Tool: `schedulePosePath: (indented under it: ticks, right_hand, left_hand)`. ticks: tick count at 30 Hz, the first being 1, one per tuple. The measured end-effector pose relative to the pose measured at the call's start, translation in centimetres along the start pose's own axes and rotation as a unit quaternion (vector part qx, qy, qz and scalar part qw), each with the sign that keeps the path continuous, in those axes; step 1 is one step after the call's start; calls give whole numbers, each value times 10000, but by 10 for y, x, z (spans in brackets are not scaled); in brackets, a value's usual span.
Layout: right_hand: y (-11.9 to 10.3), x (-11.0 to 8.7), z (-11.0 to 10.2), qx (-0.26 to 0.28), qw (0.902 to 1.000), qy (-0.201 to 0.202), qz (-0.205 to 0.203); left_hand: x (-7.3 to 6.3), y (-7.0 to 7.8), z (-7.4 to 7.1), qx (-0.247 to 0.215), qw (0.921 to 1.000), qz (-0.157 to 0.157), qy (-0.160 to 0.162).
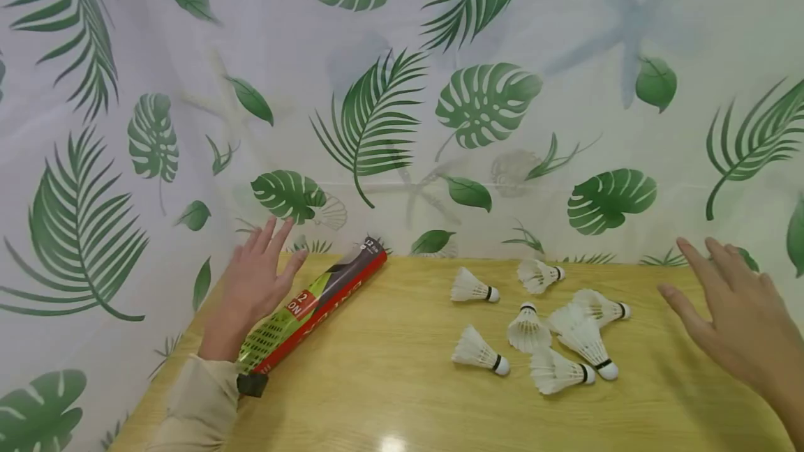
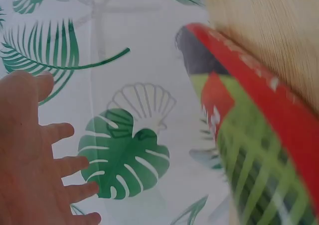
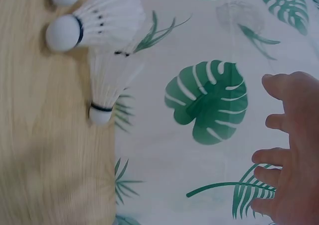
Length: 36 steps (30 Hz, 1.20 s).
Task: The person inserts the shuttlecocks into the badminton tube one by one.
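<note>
My left hand (image 1: 257, 277) is raised beside a shuttlecock tube (image 1: 333, 284), fingers spread and holding nothing. The tube is red, green and dark grey and lies slantwise on the left of the table; in the left wrist view the tube (image 2: 249, 120) runs along the right side, apart from the hand (image 2: 30, 155). Several white feather shuttlecocks (image 1: 474, 286) lie in a loose group right of the middle, some overlapping, such as the pair around this shuttlecock (image 1: 581, 330). To their right hovers my right hand (image 1: 741, 312), fingers extended with nothing in them.
The wooden table (image 1: 377, 382) backs onto a white cloth (image 1: 402, 159) printed with green leaves, which also rises along the left side. A small black piece (image 1: 252, 385) shows at the near end of the tube, by the left sleeve (image 1: 199, 396).
</note>
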State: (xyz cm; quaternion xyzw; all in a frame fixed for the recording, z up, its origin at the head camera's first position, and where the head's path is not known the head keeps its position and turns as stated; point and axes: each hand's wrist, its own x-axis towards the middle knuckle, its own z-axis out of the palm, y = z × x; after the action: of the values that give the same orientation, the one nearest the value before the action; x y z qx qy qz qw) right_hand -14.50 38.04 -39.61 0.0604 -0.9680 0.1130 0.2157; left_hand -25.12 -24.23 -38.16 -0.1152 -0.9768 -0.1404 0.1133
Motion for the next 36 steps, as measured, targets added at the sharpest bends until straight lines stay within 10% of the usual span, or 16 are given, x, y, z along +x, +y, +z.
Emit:
schedulePosePath:
  ticks: [16, 23, 36]
  right_hand:
    - [-43, -25, 17, 1846, 9820, 335, -215]
    - [-54, -33, 36, 1779, 9829, 99, -471]
    - [-73, -38, 59, 1572, 9699, -218, -1847]
  left_hand:
    - [-7, 38, 61, -1472, 9871, -209, 593]
    - [-11, 35, 96, -1102, 9923, -556, 15]
    - [-10, 31, 101, -439, 9963, -702, -234]
